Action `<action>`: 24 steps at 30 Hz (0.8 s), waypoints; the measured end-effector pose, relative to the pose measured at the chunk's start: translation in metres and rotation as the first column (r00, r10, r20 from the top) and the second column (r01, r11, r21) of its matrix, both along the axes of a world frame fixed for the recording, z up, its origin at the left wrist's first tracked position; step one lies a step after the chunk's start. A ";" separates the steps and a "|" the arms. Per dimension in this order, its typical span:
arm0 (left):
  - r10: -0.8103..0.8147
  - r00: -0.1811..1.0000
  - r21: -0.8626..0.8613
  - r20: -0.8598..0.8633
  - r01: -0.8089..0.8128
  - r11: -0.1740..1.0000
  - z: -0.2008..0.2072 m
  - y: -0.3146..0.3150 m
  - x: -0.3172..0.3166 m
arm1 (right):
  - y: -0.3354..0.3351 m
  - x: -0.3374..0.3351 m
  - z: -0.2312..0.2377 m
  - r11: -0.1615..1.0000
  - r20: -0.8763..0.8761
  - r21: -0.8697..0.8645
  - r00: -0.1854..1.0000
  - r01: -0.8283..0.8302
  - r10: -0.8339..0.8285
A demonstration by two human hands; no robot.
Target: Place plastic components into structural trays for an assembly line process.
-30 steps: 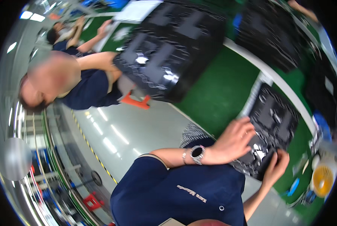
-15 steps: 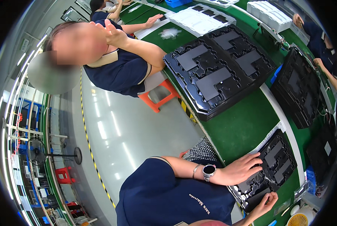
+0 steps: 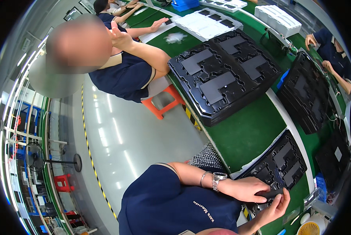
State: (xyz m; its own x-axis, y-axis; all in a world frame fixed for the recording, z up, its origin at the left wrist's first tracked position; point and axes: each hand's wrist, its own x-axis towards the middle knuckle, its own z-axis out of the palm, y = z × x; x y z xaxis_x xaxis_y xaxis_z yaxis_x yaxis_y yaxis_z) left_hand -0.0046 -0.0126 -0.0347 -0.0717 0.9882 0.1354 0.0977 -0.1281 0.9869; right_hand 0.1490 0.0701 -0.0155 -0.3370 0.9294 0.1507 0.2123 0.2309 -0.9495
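A thin dark grey flat piece (image 3: 271, 193) is held between my two hands, just above a black moulded tray (image 3: 272, 172). My left hand (image 3: 248, 188), with a metal watch on its wrist, curls its fingers around one end of the piece. At the other end, my right hand (image 3: 276, 208) pinches it between thumb and fingers. Grey L-shaped pieces (image 3: 282, 155) lie in the tray's far pockets. My hands and forearms cover the near part of the tray.
A tall stack of black trays (image 3: 226, 78) stands on the green bench (image 3: 246, 133) to the left, beside a seated co-worker (image 3: 122, 74). More black trays (image 3: 307, 94) lean beyond a white divider (image 3: 281, 103). A yellow round fan-like object (image 3: 310, 228) sits at lower right.
My left hand has left the tray surface, where it lay spread, and now grips the dark piece. My right hand has raised the piece from the tray's near side.
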 end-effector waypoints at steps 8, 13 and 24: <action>0.066 0.997 -0.058 0.049 -0.064 0.996 -0.007 0.011 -0.001 | 0.001 -0.028 0.011 0.993 0.027 -0.085 0.996 -0.077 0.079; 0.173 0.946 -0.148 0.273 -0.136 0.980 -0.001 0.010 -0.006 | 0.006 -0.046 0.014 0.958 -0.165 -0.254 0.982 -0.134 0.094; 0.229 0.917 -0.169 0.328 -0.181 0.969 -0.010 0.011 -0.011 | 0.009 -0.034 0.003 0.854 -0.267 -0.413 0.938 -0.317 0.219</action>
